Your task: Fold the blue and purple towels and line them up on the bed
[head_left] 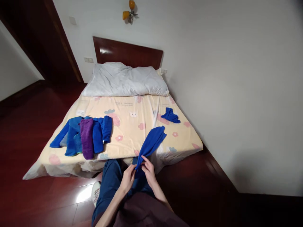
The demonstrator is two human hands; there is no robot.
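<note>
A blue cloth (pixel 151 142), which looks like a towel, lies partly on the bed's near edge and narrows toward me. Its near end is gathered between my two hands in front of my legs. My left hand (pixel 129 176) is closed on the gathered end, with thumb and fingers pinched. Close beside it, my right hand (pixel 148 170) also pinches the cloth, slightly higher up. Farther right on the bed sits a small crumpled blue cloth (pixel 170 115), apart from both hands.
The bed (pixel 127 135) has a patterned yellow sheet. On its left lie several blue cloths (pixel 97 135) and a purple cloth (pixel 87 138), laid overlapping. A white quilt (pixel 125 80) is bunched by the dark headboard (pixel 127 52). A white wall (pixel 236 94) stands to the right.
</note>
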